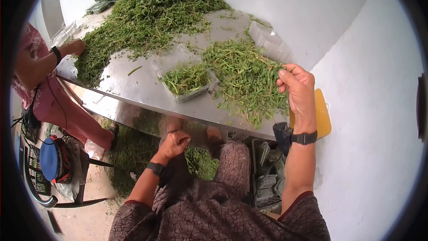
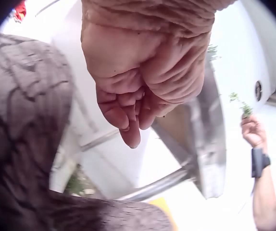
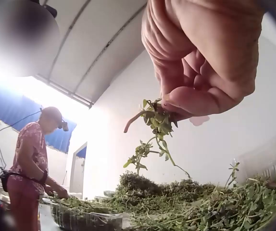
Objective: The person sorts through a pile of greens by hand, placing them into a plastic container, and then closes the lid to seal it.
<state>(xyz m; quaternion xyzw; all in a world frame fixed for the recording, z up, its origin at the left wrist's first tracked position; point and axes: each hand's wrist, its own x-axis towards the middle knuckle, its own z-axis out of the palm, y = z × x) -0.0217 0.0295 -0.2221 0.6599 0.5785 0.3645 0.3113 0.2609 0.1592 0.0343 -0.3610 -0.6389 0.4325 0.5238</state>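
Thumb and fingertips of my right hand pinch a leafy green sprig with a reddish stem; it dangles over the smaller heap of greens at the table's right end. My left hand hangs over my lap, below the table's front edge. Its fingers are loosely curled, with nothing seen in them in the left wrist view. Between the heaps stands a clear plastic box with its lid up, part filled with greens.
A large mound of greens covers the metal table's back. Another person works at its left end. Empty clear boxes lie by the wall. Below are a chair, a crate and loose greens.
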